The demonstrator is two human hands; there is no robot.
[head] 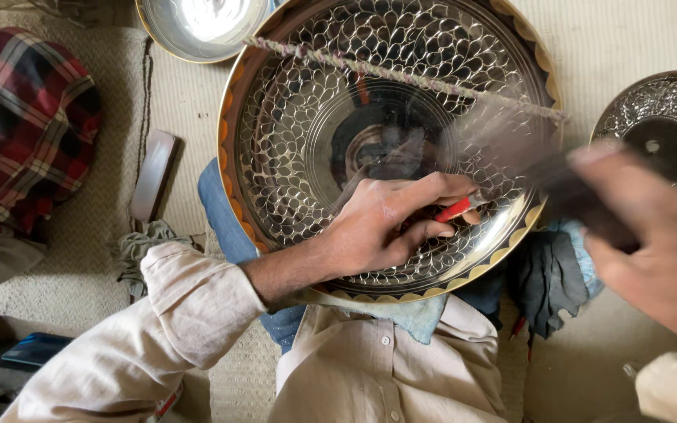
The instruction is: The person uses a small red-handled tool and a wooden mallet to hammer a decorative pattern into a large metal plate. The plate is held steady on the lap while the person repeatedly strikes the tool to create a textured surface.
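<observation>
A large engraved tray (307,117) rested against the seated person's lap, its scale pattern gleaming. The left hand (378,227) lay on the tray's lower part, fingers pinched around a red-handled chisel (457,208). The right hand (652,243), blurred, closed on a dark hammer (566,192) beside the rim. A twisted cord (401,74) crossed the tray.

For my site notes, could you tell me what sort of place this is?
Probably a floor-level metal-engraving workshop: a large chased metal tray, a left hand holding a red-handled chisel to it, and another patterned dish on the matting.
</observation>
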